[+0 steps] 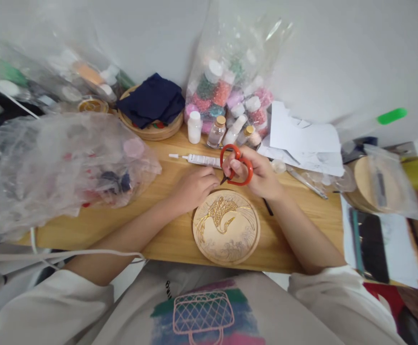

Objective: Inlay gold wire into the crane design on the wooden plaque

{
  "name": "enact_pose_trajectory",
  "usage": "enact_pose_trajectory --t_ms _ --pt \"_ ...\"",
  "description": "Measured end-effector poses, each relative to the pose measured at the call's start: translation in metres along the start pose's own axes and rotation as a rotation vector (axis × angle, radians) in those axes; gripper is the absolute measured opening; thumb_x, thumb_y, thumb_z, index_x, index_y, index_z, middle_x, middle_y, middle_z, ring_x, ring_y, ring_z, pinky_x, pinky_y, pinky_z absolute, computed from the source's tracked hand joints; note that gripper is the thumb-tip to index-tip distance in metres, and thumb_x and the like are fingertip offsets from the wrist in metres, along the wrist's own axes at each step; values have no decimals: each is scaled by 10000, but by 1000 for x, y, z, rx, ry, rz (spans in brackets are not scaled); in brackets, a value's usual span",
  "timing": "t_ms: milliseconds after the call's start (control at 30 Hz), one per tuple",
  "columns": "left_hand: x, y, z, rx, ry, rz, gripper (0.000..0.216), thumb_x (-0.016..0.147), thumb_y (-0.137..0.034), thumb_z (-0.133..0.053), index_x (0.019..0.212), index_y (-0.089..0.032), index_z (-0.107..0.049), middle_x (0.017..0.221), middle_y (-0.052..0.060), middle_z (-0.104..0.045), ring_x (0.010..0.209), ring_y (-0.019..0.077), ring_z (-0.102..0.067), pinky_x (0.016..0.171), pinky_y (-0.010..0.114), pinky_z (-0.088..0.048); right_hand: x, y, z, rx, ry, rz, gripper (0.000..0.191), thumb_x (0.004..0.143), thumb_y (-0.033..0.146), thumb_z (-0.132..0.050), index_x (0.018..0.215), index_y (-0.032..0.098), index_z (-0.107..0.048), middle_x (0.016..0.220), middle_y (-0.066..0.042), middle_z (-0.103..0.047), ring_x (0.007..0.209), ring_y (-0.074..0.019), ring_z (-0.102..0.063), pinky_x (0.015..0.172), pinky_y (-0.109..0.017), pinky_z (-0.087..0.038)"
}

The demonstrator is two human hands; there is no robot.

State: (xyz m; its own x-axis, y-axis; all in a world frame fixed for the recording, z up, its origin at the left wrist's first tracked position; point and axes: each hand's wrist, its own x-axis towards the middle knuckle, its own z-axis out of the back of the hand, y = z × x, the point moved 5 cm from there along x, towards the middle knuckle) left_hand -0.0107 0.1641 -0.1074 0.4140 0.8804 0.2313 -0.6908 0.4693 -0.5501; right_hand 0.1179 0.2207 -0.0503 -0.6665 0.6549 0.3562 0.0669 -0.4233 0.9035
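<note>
A round wooden disc point(226, 244) lies on the table in front of me, with a gold bird shape and grey line patterns on its face. My right hand point(257, 170) holds small red-handled scissors point(242, 179), fingers at the handle loops and the dark tips pointing down-left. Just beyond the disc's upper left edge, my left hand point(197, 188) rests low with its fingers curled together near the scissor tips. Whatever those fingers may pinch is too small to make out. A white glue tube point(203, 160) lies behind both hands.
Small bottles point(216, 132) and a clear bag of colourful jars point(230, 91) stand at the back. Plastic bags point(68, 163) crowd the left, beside a basket with dark blue cloth point(153, 100). Papers point(304, 139), tweezers point(307, 183) and a dark phone point(372, 247) lie to the right.
</note>
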Motion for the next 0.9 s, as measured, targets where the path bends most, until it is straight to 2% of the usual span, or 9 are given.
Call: enact_pose_trajectory --t_ms 100,200,300,400,467,633,900 --pt "1 -6 5 62 8 19 185 975 -159 -553 908 -157 -726 967 82 -716 965 229 -655 882 395 -503 1 1 0 -42 1 8 267 1003 416 -576 836 209 -561 728 22 -619 640 -92 -551 611 -228 -479" --pt "3 -11 12 96 17 51 134 960 -197 -599 1002 -153 -719 1035 101 -726 1029 264 -655 916 438 -487 2 3 1 -92 6 1 293 1012 447 -546 841 210 -560 728 22 -618 623 -93 -539 600 -236 -463" --pt "9 -14 17 71 56 79 126 913 -236 -684 1010 -159 -708 994 72 -744 935 229 -687 818 358 -508 0 7 2 -120 3 1 291 1011 465 -536 867 214 -562 731 24 -613 615 -99 -536 592 -246 -463" --pt "18 -14 21 22 108 110 112 867 -265 -738 864 -159 -702 759 2 -722 666 151 -652 601 249 -445 -2 16 2 -134 -3 34 244 1010 412 -553 867 215 -571 747 18 -626 644 -102 -565 614 -246 -481" --pt "25 -15 22 3 132 121 167 864 -299 -735 781 -162 -689 665 -19 -690 589 129 -615 533 230 -391 -3 24 1 -120 13 57 214 1016 371 -547 872 216 -578 764 10 -643 667 -108 -600 626 -248 -495" --pt "38 -24 21 26 104 118 262 881 -290 -672 654 -163 -645 657 -1 -690 607 138 -625 535 240 -375 -4 36 1 -154 2 90 177 1013 333 -560 888 211 -590 766 13 -646 658 -105 -628 613 -235 -498" --pt "40 -30 11 58 37 98 202 913 -192 -580 725 -153 -641 735 30 -718 660 149 -648 571 251 -431 -3 35 4 -260 -48 79 288 982 464 -595 829 220 -590 725 14 -610 633 -119 -554 598 -260 -468"
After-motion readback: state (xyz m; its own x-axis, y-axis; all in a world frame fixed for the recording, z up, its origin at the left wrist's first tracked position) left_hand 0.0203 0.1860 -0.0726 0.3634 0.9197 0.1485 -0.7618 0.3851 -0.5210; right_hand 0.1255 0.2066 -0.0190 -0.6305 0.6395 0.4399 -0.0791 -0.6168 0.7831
